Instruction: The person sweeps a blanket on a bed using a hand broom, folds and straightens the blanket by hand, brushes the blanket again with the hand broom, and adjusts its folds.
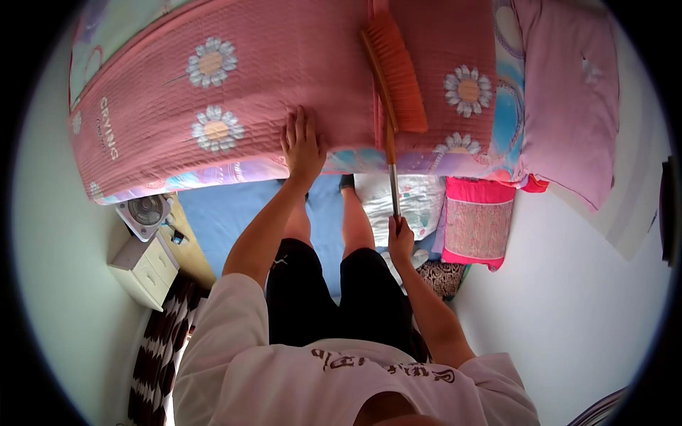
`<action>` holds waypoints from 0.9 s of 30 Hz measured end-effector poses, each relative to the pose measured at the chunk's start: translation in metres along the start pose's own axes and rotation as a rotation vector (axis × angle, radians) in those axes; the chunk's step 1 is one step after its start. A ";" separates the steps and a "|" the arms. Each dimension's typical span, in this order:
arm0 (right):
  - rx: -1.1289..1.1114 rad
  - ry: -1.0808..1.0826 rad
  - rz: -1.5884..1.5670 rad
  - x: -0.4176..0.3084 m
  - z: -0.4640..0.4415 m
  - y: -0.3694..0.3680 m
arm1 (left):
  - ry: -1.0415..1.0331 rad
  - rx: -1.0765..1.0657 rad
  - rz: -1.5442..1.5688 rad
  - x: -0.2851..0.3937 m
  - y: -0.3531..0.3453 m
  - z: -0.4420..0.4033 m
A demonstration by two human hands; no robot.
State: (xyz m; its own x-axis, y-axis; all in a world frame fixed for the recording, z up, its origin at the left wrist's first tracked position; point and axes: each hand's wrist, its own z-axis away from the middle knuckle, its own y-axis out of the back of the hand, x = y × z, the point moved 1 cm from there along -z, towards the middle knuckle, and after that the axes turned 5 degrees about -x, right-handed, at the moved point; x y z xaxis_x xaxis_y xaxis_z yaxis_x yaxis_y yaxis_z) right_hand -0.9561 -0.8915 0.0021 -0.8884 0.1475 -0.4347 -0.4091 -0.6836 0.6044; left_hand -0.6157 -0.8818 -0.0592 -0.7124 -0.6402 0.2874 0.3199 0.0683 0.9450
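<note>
My right hand (401, 240) is wrapped around the metal handle end of a bed brush (399, 78). The brush has a wooden back and long orange bristles, and its head lies on the pink quilted bedspread (298, 64), bristles toward the right. My left hand (303, 145) rests palm down near the bedspread's front edge, fingers stretched out and holding nothing. White daisy patches decorate the bedspread, and a seam or fold runs alongside the brush head.
A pink pillow (572, 92) lies at the bed's right end. Below the bed edge are a blue sheet (234, 231), a bright pink cushion (479, 220) and a whitish patterned cloth (419, 199). At left stand a small fan (145, 213) and a white drawer unit (149, 270).
</note>
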 end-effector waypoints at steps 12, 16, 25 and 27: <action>0.180 0.087 -0.105 -0.060 -0.032 0.031 | -0.131 -0.099 -0.055 -0.052 0.073 -0.182; 0.190 0.039 -0.190 -0.060 -0.066 0.020 | -0.142 -0.162 -0.067 -0.050 0.059 -0.201; 0.240 0.119 -0.148 -0.087 -0.083 0.025 | -0.065 -0.062 -0.236 -0.049 0.013 -0.193; 0.186 0.104 -0.118 -0.098 -0.081 0.018 | -0.065 0.013 -0.214 -0.046 0.013 -0.191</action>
State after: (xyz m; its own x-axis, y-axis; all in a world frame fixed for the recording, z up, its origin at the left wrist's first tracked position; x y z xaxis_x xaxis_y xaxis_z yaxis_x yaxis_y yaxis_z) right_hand -0.8597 -0.9762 0.0015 -0.8098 0.1381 -0.5703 -0.5490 -0.5214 0.6533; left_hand -0.4592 -0.9973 -0.0903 -0.8017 -0.5909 0.0896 0.1494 -0.0531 0.9873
